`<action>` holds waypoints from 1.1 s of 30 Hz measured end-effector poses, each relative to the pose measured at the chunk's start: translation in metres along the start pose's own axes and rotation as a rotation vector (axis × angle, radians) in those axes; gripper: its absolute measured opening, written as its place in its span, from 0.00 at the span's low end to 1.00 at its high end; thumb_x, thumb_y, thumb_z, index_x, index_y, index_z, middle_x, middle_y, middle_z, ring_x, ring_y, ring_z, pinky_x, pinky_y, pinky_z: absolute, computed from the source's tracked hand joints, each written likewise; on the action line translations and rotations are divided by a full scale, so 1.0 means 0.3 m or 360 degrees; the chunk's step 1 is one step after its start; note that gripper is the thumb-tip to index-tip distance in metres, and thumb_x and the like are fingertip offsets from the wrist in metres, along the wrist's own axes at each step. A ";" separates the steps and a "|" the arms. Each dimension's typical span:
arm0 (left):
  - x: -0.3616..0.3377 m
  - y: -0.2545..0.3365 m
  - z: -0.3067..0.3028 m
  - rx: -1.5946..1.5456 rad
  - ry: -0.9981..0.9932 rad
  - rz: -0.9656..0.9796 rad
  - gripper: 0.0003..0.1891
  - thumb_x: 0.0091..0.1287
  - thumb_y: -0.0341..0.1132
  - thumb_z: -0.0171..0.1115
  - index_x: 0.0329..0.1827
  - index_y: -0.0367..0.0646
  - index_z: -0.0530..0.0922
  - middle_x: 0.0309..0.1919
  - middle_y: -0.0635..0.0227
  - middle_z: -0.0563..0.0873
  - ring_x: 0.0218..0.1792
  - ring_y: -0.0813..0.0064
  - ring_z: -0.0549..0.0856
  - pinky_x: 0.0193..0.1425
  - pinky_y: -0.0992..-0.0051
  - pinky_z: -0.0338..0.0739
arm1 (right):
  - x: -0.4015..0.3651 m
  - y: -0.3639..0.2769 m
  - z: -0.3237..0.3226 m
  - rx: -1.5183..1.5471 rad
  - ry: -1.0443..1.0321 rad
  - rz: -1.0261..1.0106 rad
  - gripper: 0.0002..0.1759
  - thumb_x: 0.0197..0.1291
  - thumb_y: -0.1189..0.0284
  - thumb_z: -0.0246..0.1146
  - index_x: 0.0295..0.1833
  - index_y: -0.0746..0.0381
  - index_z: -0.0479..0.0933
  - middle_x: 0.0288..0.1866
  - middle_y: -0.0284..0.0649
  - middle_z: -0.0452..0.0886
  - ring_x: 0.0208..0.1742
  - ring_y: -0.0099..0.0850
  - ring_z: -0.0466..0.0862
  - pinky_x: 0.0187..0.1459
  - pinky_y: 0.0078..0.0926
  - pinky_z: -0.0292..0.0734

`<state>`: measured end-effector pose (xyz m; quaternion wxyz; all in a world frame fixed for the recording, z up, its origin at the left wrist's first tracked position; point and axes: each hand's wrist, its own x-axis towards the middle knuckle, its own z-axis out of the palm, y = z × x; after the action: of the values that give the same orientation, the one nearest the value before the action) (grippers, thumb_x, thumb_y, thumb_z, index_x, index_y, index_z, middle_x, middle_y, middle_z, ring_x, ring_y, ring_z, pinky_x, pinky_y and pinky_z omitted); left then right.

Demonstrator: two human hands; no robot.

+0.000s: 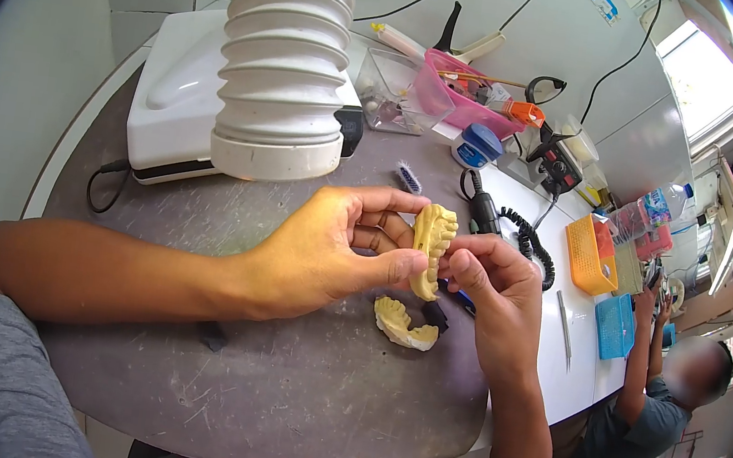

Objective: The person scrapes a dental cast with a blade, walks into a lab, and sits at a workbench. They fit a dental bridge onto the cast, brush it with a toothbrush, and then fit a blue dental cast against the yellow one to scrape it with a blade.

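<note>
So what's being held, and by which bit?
A yellowish teeth model; the left grip is on its smooth side, opposite the teeth. Right grip near the teeth; can't tell if touching.

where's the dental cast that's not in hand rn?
Head view, just right of centre: the loose cast lies on the grey tabletop, below the held cast and left of the right hand.

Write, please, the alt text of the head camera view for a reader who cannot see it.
A person's left grip holds up a yellowish dental model, with the right grip at its toothed side. A second model lies below on the scratched gray tabletop; a white ribbed hose is at upper left, and another person sits at right.
</note>
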<state>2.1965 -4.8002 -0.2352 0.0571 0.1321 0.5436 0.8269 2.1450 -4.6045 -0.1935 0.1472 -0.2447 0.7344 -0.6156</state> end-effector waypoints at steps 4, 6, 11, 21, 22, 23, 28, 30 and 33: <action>0.003 -0.001 0.009 -0.0072 0.0075 0.0028 0.27 0.66 0.30 0.64 0.65 0.29 0.66 0.41 0.66 0.82 0.43 0.80 0.84 0.50 0.78 0.81 | -0.002 -0.005 -0.014 0.0012 -0.0048 0.0076 0.12 0.63 0.71 0.66 0.46 0.69 0.79 0.39 0.36 0.84 0.41 0.19 0.82 0.46 0.18 0.78; 0.000 0.005 0.005 -0.0056 0.0048 0.0004 0.27 0.67 0.30 0.64 0.66 0.30 0.65 0.44 0.65 0.82 0.46 0.79 0.83 0.53 0.77 0.80 | 0.000 -0.004 -0.015 -0.0027 -0.0101 0.0074 0.13 0.63 0.71 0.66 0.47 0.69 0.79 0.39 0.37 0.84 0.40 0.20 0.82 0.46 0.18 0.78; -0.002 0.006 0.003 -0.0065 0.0012 -0.0026 0.27 0.67 0.30 0.63 0.67 0.32 0.65 0.48 0.65 0.81 0.49 0.79 0.82 0.55 0.77 0.79 | 0.004 0.009 -0.009 0.0015 -0.0133 0.0094 0.12 0.63 0.72 0.67 0.46 0.69 0.78 0.38 0.38 0.84 0.40 0.20 0.83 0.45 0.18 0.78; 0.002 -0.005 0.004 -0.0037 0.0020 -0.0005 0.27 0.67 0.31 0.65 0.66 0.32 0.66 0.45 0.67 0.81 0.46 0.80 0.82 0.53 0.79 0.78 | -0.004 -0.008 -0.008 0.0069 -0.0134 0.0124 0.12 0.63 0.71 0.66 0.47 0.69 0.78 0.38 0.37 0.84 0.41 0.20 0.82 0.45 0.17 0.77; 0.002 -0.007 0.002 -0.0022 0.0021 0.0007 0.27 0.67 0.31 0.65 0.66 0.32 0.66 0.44 0.67 0.81 0.46 0.80 0.82 0.53 0.79 0.78 | -0.003 -0.008 -0.012 0.0067 -0.0134 0.0123 0.12 0.63 0.71 0.66 0.47 0.69 0.78 0.38 0.37 0.84 0.41 0.20 0.82 0.45 0.17 0.77; 0.001 -0.009 0.001 -0.0023 0.0021 0.0008 0.27 0.67 0.31 0.65 0.66 0.32 0.66 0.44 0.67 0.81 0.46 0.80 0.82 0.53 0.79 0.78 | -0.001 -0.005 -0.016 0.0035 -0.0115 0.0110 0.13 0.63 0.70 0.66 0.47 0.69 0.78 0.38 0.37 0.83 0.41 0.20 0.82 0.45 0.17 0.77; 0.001 -0.005 0.001 -0.0004 -0.0007 0.0015 0.27 0.66 0.31 0.65 0.66 0.32 0.67 0.43 0.67 0.81 0.45 0.81 0.82 0.53 0.79 0.77 | 0.005 0.002 -0.017 -0.0016 -0.0119 0.0079 0.13 0.64 0.69 0.66 0.47 0.68 0.78 0.38 0.36 0.83 0.39 0.18 0.81 0.44 0.17 0.77; 0.000 -0.005 0.002 -0.0001 -0.0016 0.0029 0.27 0.66 0.31 0.65 0.66 0.33 0.67 0.43 0.67 0.81 0.45 0.81 0.82 0.53 0.79 0.77 | 0.006 0.006 -0.014 -0.0013 -0.0136 0.0114 0.13 0.64 0.69 0.66 0.46 0.68 0.77 0.38 0.36 0.83 0.39 0.19 0.81 0.44 0.17 0.77; -0.002 -0.002 0.002 0.0047 -0.0011 0.0041 0.29 0.66 0.32 0.66 0.67 0.33 0.67 0.44 0.67 0.81 0.45 0.80 0.81 0.53 0.79 0.78 | 0.008 0.015 -0.013 0.0003 -0.0164 0.0127 0.12 0.64 0.70 0.66 0.46 0.68 0.77 0.38 0.36 0.83 0.40 0.19 0.81 0.44 0.17 0.77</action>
<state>2.1972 -4.7996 -0.2357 0.0464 0.1426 0.5539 0.8189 2.1400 -4.6020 -0.1969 0.2096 -0.2466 0.7345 -0.5965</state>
